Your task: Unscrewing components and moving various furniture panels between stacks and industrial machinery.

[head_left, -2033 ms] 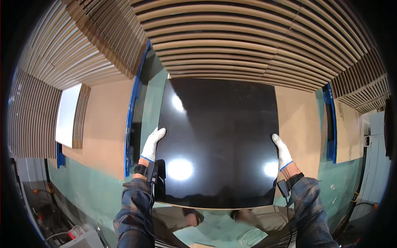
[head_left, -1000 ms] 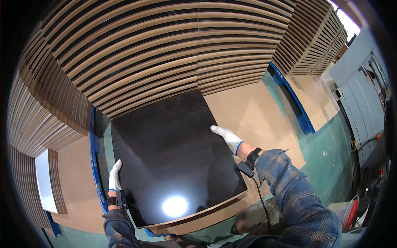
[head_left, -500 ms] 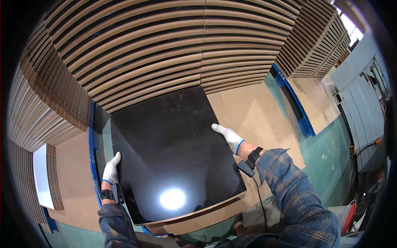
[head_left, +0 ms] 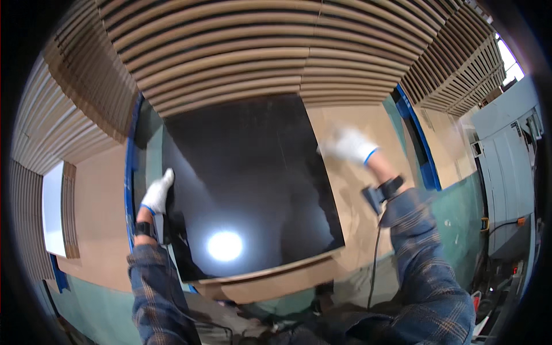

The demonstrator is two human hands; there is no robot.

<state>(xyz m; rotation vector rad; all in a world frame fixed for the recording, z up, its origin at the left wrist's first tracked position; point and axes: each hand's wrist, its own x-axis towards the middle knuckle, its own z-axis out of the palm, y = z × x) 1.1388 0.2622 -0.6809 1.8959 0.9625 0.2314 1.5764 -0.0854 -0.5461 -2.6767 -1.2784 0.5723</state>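
A large glossy black panel [head_left: 247,184] lies on a stack of brown boards [head_left: 270,284], with a lamp's glare on its near part. My left hand [head_left: 156,192], in a white glove, holds the panel's left edge with the fingers stretched along it. My right hand [head_left: 348,145], also gloved, is blurred and sits just past the panel's right edge, over a bare brown board [head_left: 356,172]. Whether it touches the panel is unclear. Each wrist carries a dark strap-on device; a cable [head_left: 375,253] hangs from the right one.
Tall stacks of thin brown boards [head_left: 241,52] rise behind and to the left. Blue rails [head_left: 131,172] [head_left: 417,144] flank the work area on a green floor [head_left: 454,213]. A white sheet [head_left: 52,207] leans at the left and a grey cabinet [head_left: 509,172] stands at the right.
My right hand has come off the panel's right edge and moved up and to the right, now blurred. My left hand has stayed on the left edge. The view has swung slightly.
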